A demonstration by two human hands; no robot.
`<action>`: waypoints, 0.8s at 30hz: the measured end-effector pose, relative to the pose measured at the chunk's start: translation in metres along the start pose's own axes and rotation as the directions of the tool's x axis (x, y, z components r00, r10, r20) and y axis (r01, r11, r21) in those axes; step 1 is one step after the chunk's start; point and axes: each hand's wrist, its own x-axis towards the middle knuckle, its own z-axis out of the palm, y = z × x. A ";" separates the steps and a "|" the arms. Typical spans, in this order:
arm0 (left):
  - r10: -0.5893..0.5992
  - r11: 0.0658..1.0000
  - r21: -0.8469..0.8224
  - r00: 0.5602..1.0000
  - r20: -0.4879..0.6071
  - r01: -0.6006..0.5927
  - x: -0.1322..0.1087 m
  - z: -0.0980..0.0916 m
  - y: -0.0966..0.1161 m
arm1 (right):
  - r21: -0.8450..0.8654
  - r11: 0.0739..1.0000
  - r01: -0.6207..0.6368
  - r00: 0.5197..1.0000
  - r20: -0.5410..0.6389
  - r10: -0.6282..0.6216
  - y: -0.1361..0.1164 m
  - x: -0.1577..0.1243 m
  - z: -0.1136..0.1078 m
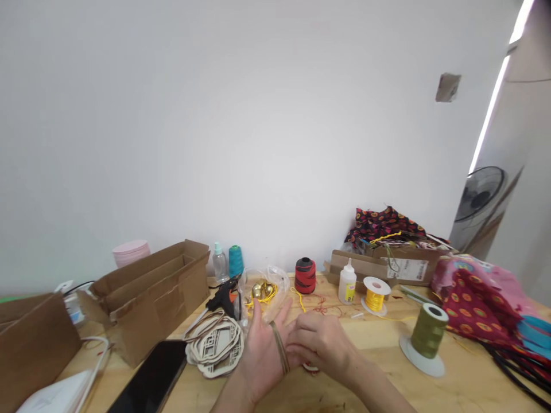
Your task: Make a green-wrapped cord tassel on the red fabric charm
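Observation:
My left hand [263,349] lies palm up over the wooden table [379,344], fingers stretched out, with a brownish cord loop [279,347] wound round the palm. My right hand [318,343] is curled beside it, fingers pinched at the cord on the left palm; a small red and white thing [310,368] peeks from under it. Just beyond the fingertips sits a clear plastic bag with gold bells [263,289] and yellow cord. A stack of laser-cut wooden shapes [215,347] lies left of my left hand.
An olive thread spool [427,332], yellow cord reel [375,295], glue bottle [346,282], red-black spool [305,275] and glue gun [226,298] stand around. Open cardboard boxes [148,298] sit left, a phone [152,378] near the front, patterned fabric [477,307] right.

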 end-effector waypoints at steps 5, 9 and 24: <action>-0.160 0.983 0.091 0.987 -0.013 0.161 -0.002 0.010 -0.015 | -0.023 0.999 -0.031 0.998 -0.050 0.030 0.002 0.000 -0.005; -0.240 0.959 0.151 0.970 -0.029 0.241 -0.004 0.012 -0.018 | -0.024 0.998 -0.050 0.995 -0.083 0.048 0.004 0.000 -0.009; -0.458 0.853 0.288 0.889 0.017 0.435 -0.013 0.021 -0.018 | 0.400 0.795 -0.456 0.890 0.187 0.416 0.012 -0.001 -0.002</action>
